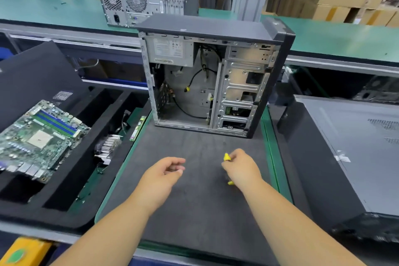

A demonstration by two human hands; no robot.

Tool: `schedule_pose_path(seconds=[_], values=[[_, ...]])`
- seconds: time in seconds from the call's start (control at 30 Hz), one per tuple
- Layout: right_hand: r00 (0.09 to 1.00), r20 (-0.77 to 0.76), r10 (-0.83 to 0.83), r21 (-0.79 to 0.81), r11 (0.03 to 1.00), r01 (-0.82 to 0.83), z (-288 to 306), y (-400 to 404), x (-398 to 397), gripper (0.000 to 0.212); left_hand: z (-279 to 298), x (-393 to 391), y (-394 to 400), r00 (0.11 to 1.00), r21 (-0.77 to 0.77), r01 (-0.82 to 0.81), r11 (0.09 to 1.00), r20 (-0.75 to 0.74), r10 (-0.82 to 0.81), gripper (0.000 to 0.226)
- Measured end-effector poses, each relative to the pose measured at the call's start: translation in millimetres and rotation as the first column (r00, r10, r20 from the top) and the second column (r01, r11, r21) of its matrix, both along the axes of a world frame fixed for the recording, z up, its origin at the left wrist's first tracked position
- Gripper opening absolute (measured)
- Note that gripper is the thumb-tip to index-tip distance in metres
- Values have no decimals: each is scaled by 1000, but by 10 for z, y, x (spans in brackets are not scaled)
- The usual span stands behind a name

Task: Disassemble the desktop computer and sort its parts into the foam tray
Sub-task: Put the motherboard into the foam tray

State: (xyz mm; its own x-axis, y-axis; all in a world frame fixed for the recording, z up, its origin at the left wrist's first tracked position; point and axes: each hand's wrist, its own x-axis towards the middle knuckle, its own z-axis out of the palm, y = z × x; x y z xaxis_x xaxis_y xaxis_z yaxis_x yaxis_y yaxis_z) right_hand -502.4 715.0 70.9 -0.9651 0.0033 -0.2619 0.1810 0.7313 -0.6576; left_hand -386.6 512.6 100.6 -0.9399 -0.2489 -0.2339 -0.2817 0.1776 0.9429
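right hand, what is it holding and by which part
The right hand grips a yellow-handled tool around its middle; only its yellow ends show. The left hand holds nothing.

my bench [269, 142] is green, with a dark grey mat [194, 201] over its middle. the open computer case [216, 75] stands upright on the mat's far end. the black foam tray [64, 207] lies at my left, a grey side panel [354, 147] at my right.
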Motion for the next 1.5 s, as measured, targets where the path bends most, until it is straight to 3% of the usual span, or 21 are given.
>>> schedule_pose_path(seconds=[0.13, 0.2, 0.43, 0.67, 0.83, 1.0, 1.23, 1.5], values=[[991, -42, 127, -243, 961, -133, 205, -619, 370, 11, 30, 133, -231, 1000, 55, -21, 998, 0, 21, 23], [976, -59, 211, -288, 932, -219, 260, -902, 584, 12, 55, 212, -424, 996, 95, -80, 992, -28, 83, 20], [884, -43, 465, -257, 850, -460, 330, -1759, 1220, 13, 104, 523, -1204, 953, 199, -269, 942, -87, 291, 14], [815, -52, 577, -165, 800, -576, 238, -2476, 1592, 17, -90, 1010, -1841, 943, 191, -315, 930, -48, 329, 13], [736, -5, 676, -171, 725, -667, 128, -3041, 1896, 15, -238, 1425, -2435, 914, 85, -401, 912, -25, 404, 14], [715, 49, 697, -192, 709, -679, 24, -3531, 2119, 11, -474, 1925, -3034, 916, -160, -394, 905, 13, 401, 19], [670, 79, 738, -220, 668, -711, -117, -4160, 2413, 6, -882, 2694, -3901, 824, -556, -365, 747, 181, 537, 15], [643, 143, 752, -290, 653, -699, -260, -4689, 2715, 5, -1261, 3321, -4671, 718, -705, -324, 631, 252, 649, 16]])
